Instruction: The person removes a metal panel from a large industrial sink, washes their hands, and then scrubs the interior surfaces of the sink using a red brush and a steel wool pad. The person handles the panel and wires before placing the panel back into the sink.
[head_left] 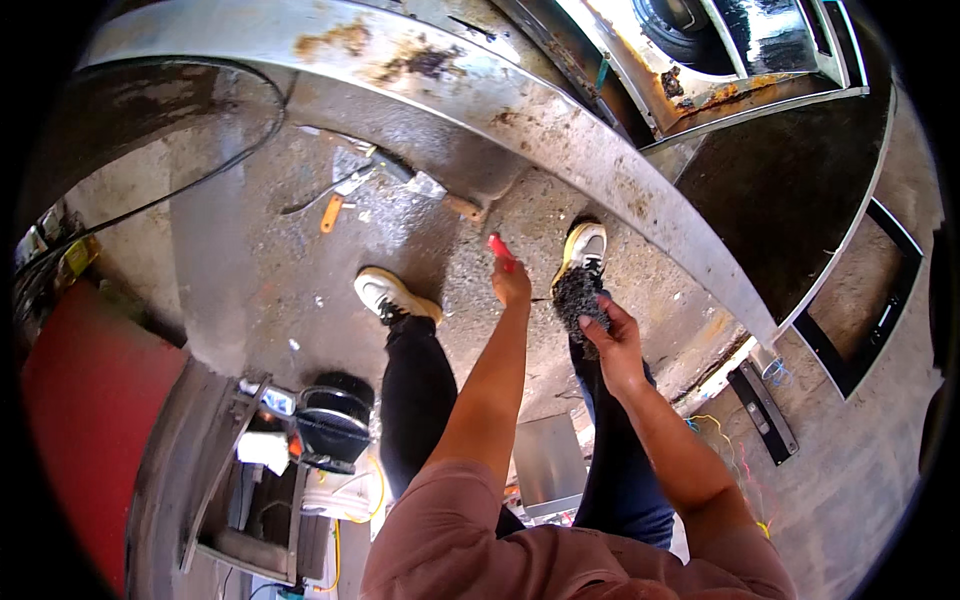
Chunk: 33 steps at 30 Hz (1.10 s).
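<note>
My left hand (512, 286) is closed round a small tool with a red handle (501, 248); the red end sticks out beyond my fingers, and its exact kind I cannot make out. Between the fingers and thumb of my right hand (617, 345) is a dark grey, matted wad of steel wool (576, 304). The wad hangs in front of my right shoe (586, 243) and partly hides it. Both hands are held apart over the floor between my legs.
A long, rust-stained metal panel (560, 105) curves across beyond my feet. On the wet floor lie an orange-handled tool (331, 213) and a wooden-handled one (463, 208). A rusty metal cabinet (640, 60) stands far right, a black bucket (338, 415) at left. A black frame (905, 290) lies right.
</note>
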Tool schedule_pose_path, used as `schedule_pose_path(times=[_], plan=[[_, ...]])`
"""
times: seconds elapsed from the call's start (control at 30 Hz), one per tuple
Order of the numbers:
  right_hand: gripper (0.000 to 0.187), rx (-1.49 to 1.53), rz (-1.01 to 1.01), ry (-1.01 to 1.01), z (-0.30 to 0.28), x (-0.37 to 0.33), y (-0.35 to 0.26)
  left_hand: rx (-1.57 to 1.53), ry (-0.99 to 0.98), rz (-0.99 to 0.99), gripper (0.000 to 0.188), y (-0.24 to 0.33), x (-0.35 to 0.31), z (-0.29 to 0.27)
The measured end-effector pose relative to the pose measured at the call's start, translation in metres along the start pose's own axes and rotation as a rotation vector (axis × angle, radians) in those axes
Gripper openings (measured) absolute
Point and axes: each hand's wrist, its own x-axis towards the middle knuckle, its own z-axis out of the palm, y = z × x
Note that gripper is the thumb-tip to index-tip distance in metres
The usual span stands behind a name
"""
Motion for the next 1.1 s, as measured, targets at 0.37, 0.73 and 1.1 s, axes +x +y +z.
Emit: schedule_pose_path(times=[0.37, 0.73, 1.1], plan=[[0.044, 0.074, -0.126, 0.021, 0.016, -0.181, -0.142, 0.360, -0.177, 0.787, 0.039, 0.269, -0.215, -0.312], [0.042, -0.067, -0.500, 0.001, -0.092, -0.146, -0.308, 0.542, -0.403, 1.113, 0.045, 0.489, -0.297, -0.326], [0.040, 0.055, -0.325, -0.352, -0.233, -0.123, -0.371, 0.858, -0.742, 1.431, 0.051, 0.594, -0.398, -0.153]])
